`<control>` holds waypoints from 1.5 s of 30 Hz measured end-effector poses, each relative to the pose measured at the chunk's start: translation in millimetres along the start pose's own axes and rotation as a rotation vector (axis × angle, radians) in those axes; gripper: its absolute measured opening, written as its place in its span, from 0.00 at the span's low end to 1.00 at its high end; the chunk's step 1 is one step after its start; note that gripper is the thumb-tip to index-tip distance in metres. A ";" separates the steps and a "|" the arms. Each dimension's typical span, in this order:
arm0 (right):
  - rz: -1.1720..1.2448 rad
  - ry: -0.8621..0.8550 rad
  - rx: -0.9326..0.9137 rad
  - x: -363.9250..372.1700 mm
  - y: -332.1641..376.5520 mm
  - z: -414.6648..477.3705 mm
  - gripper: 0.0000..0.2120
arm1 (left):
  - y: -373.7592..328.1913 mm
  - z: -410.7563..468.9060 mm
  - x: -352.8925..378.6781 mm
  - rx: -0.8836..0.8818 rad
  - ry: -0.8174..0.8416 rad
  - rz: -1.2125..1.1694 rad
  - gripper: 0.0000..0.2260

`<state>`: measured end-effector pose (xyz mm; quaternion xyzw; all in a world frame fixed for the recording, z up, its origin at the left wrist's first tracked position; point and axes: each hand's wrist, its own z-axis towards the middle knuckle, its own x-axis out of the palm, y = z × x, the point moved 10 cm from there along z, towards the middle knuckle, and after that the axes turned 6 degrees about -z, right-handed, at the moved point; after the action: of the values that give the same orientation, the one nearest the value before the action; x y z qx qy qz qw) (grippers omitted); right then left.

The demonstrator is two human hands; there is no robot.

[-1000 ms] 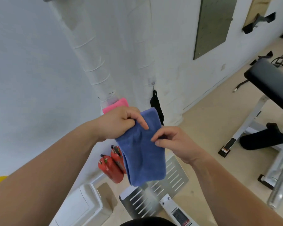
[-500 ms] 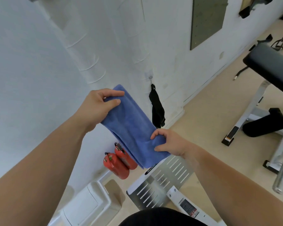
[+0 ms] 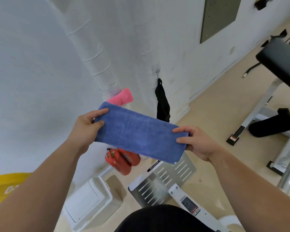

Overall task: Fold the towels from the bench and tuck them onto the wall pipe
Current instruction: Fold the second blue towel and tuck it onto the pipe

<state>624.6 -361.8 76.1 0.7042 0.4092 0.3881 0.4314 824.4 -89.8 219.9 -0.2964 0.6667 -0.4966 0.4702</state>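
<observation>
- Nearest us, both bare forearms are reaching out, and the blue towel (image 3: 137,133) is hanging stretched between the hands in mid-air, folded into a long band.
- The left hand (image 3: 85,127) is pinching the towel's left end, thumb on the near face, fingers curled over the top edge.
- The right hand (image 3: 197,142) is gripping the right end the same way, fingers closed over the cloth.
- Just below the towel, two red extinguishers (image 3: 121,159) are leaning by the wall, partly covered by the band's lower edge, with a slotted metal plate (image 3: 167,180) lying beside them on the floor.
- Behind the towel, a pink towel (image 3: 122,97) is sitting tucked at the wrapped white wall pipe (image 3: 97,57).
- A black strap (image 3: 162,102) is hanging from a hook to its right.
- Far right, the padded bench (image 3: 281,61) is standing well apart.
</observation>
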 end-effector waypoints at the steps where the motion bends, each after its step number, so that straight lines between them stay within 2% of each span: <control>1: 0.000 -0.020 0.013 -0.9 -3.9 -0.1 0.14 | 7.7 -2.5 2.0 -0.017 0.010 -0.009 0.20; 4: -0.081 -0.110 0.026 -6.4 -5.9 -1.9 0.18 | 26.5 -11.7 11.5 -0.052 0.057 -0.016 0.22; 8: -0.402 -0.255 -0.035 -10.6 10.6 -3.0 0.20 | 32.2 -26.5 29.9 -0.019 0.107 0.016 0.24; 12: -0.513 -0.265 -0.126 15.5 36.1 -6.0 0.20 | 16.5 -47.0 64.6 0.077 0.180 0.081 0.25; 15: -0.531 -0.218 -0.202 46.6 54.3 -7.9 0.20 | 8.3 -59.1 93.1 0.152 0.261 0.131 0.25; 19: -0.486 -0.195 -0.265 77.2 72.0 -10.8 0.19 | -0.7 -68.8 110.0 0.145 0.316 0.026 0.18; 23: -0.390 -0.206 -0.272 91.3 82.6 -13.2 0.17 | -20.2 -76.2 112.0 0.205 0.356 -0.015 0.20; 25: -0.347 -0.178 -0.269 99.3 85.1 -13.8 0.17 | -31.3 -77.4 109.9 0.230 0.327 -0.018 0.21; 29: -0.212 -0.104 -0.252 112.6 84.7 -10.1 0.17 | -45.7 -73.1 102.1 0.327 0.177 0.101 0.31; 31: -0.154 -0.026 -0.235 122.0 84.2 -9.9 0.20 | -44.4 -67.9 92.6 0.327 0.076 0.151 0.29; 34: -0.166 0.081 -0.255 134.0 86.5 -11.9 0.22 | -29.1 -58.1 78.0 0.222 -0.034 0.108 0.21; 36: -0.160 0.103 -0.275 136.0 89.6 -14.2 0.23 | -23.5 -54.8 71.9 0.177 -0.048 0.033 0.23; 38: -0.299 -0.006 -0.386 124.5 99.3 -17.3 0.26 | -25.1 -52.4 67.9 0.163 -0.019 -0.010 0.25; 41: -0.711 -0.186 -0.613 109.7 124.1 -26.4 0.28 | -26.9 -50.0 71.2 0.125 0.121 -0.099 0.21; 43: -0.722 -0.087 -0.615 109.1 131.1 -25.8 0.32 | -25.0 -48.6 78.1 0.069 0.241 -0.154 0.20; 45: -0.636 0.107 -0.540 116.5 132.2 -25.8 0.32 | -24.8 -48.1 85.3 0.018 0.343 -0.199 0.20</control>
<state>675.7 -286.9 229.4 0.3833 0.5116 0.3649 0.6769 745.7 -153.1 218.0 -0.2678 0.7001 -0.5896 0.3008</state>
